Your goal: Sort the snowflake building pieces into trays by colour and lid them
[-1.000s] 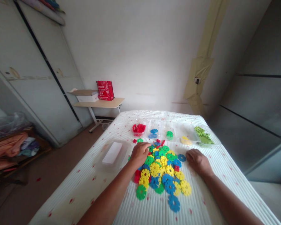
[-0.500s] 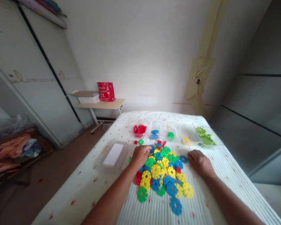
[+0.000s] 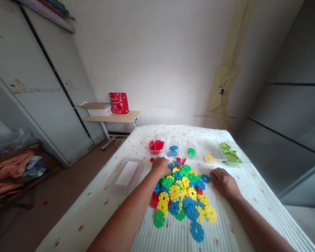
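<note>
Snowflake-shaped plastic discs (image 3: 174,193) lie heaped on the ribbed tablecloth (image 3: 94,206); left hand (image 3: 160,167) at their far-left edge, right hand (image 3: 224,182) curled beside them, cannot tell what either grips; clear plastic tubs (image 3: 206,145) beyond

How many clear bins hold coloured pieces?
5, left to right beyond the pile: red-piece bin, blue-piece bin, green-piece bin, yellow-piece bin, lime-piece bin.

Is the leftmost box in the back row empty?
No, it isn't empty: a heap of red pieces shows inside the clear box.
</note>
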The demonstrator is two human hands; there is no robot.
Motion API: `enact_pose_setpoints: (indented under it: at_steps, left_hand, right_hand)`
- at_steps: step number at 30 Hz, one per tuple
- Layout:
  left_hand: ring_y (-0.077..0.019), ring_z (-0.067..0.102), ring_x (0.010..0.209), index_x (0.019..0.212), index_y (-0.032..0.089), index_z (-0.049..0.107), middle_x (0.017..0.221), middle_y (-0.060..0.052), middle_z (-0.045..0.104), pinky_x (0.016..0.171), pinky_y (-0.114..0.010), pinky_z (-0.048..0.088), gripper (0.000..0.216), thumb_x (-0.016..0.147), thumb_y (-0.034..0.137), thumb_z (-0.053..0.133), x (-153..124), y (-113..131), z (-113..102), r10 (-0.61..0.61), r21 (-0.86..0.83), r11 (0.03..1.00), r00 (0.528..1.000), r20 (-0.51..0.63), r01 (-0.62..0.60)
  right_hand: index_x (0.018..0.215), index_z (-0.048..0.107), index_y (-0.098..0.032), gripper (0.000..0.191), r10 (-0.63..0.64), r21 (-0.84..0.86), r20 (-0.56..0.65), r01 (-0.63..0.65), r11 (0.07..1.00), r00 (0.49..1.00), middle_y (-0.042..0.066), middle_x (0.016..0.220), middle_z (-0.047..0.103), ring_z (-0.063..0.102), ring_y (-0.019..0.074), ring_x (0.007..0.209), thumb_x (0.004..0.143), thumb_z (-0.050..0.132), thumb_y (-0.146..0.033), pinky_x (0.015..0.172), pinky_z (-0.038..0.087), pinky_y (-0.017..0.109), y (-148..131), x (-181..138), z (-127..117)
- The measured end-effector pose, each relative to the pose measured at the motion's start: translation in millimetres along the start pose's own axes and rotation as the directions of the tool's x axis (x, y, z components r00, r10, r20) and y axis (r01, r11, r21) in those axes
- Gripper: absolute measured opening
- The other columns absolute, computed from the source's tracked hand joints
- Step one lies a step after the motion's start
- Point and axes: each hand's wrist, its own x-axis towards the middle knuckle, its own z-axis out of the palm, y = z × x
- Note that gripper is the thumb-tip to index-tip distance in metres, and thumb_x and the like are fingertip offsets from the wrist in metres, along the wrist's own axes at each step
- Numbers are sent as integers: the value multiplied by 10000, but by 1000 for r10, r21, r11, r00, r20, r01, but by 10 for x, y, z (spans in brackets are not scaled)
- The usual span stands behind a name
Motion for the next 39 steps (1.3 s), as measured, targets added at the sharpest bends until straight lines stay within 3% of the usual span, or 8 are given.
enact_pose_setpoints:
  at_steps: [9, 18, 26, 32, 39]
  left_hand:
    - [-228, 598, 944, 929, 237, 653, 997, -40, 650, 775, -283, 469, 352, 581, 285, 658, 40, 6, -56, 13, 63, 998, 997, 78, -18]
    - [-246, 596, 945, 957, 238, 614, 1000, -40, 650, 760, -295, 476, 462, 505, 263, 705, 147, -26, 18, -18, 35, 999, 991, 130, 14]
    - [-191, 576, 992, 1097, 233, 588, 1062, -26, 626, 802, -238, 459, 496, 617, 340, 650, 146, -163, 37, 12, -53, 999, 999, 39, -10]
    - [-197, 581, 961, 967, 239, 654, 990, -26, 637, 817, -249, 451, 372, 595, 238, 648, 102, -73, 79, 105, -54, 993, 994, 0, -105]
    - [-228, 599, 938, 903, 246, 680, 947, -39, 661, 821, -289, 448, 338, 575, 172, 652, 120, 3, 71, 106, -62, 993, 994, 3, -105]
  right_hand:
    - [669, 584, -196, 299, 9, -6, 3, -9, 1000, 1000, 49, 675, 579, 533, 155, 656, 866, 381, -293, 611, 391, 247, -22, 12, -21]
    - [676, 583, -201, 288, 14, -3, 15, -14, 1000, 1000, 48, 678, 582, 529, 153, 659, 863, 383, -293, 614, 393, 246, -19, 17, -25]
    - [712, 594, -200, 277, 15, 6, 33, -15, 1000, 999, 49, 702, 585, 533, 159, 694, 872, 388, -292, 639, 392, 252, 8, 8, -11]
    - [724, 593, -194, 277, 16, -2, 38, -15, 1000, 999, 52, 715, 584, 530, 161, 701, 879, 385, -292, 650, 395, 257, 12, 7, 3]
    - [698, 583, -194, 286, 8, -5, 28, -8, 1000, 1000, 49, 699, 577, 522, 156, 678, 876, 380, -288, 631, 390, 254, -4, 7, -6]
